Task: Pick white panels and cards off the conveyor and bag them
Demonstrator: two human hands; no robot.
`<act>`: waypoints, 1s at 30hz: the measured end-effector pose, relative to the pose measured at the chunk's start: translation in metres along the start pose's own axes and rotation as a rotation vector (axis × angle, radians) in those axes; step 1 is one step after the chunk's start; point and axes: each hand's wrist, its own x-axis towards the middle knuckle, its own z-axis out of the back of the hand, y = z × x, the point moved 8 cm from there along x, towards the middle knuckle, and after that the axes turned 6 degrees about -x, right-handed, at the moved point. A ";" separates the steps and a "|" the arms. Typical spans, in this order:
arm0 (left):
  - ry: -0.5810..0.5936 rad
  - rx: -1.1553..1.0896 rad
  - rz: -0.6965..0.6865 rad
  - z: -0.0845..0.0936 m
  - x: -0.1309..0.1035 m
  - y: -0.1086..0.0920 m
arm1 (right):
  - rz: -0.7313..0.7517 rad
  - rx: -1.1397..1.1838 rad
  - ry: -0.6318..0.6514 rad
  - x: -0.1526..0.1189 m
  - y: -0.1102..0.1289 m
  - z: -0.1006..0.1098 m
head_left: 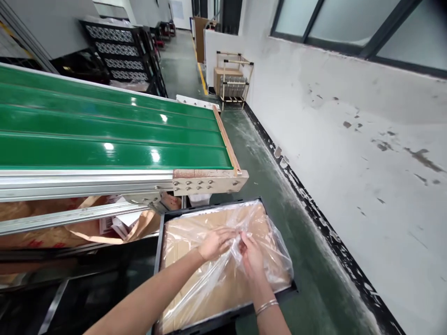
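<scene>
Gripping the plastic (213,272) between them, the left hand (217,243) and right hand (252,253) are above cardboard (195,293) in a black tray (159,260).

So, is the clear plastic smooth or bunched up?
Bunched up: the left hand and right hand meet at the gathered plastic, and creases run out across the brown cardboard.

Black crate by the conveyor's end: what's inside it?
Inside the black crate, clear plastic film, gathered in both hands, lies over flat brown cardboard. Anything beneath the cardboard is hidden.
</scene>
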 end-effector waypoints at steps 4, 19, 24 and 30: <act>-0.021 0.013 0.076 0.005 -0.014 0.011 | 0.006 -0.045 0.013 -0.005 0.010 -0.003; 0.099 -0.089 0.357 0.024 -0.053 0.053 | 0.204 -0.438 0.192 -0.027 -0.033 0.011; 0.191 -0.309 0.108 0.013 -0.005 -0.028 | 0.074 -0.120 0.221 -0.039 -0.021 -0.027; 0.242 -0.451 0.117 -0.039 0.001 -0.006 | -0.174 0.067 0.151 -0.026 -0.038 0.002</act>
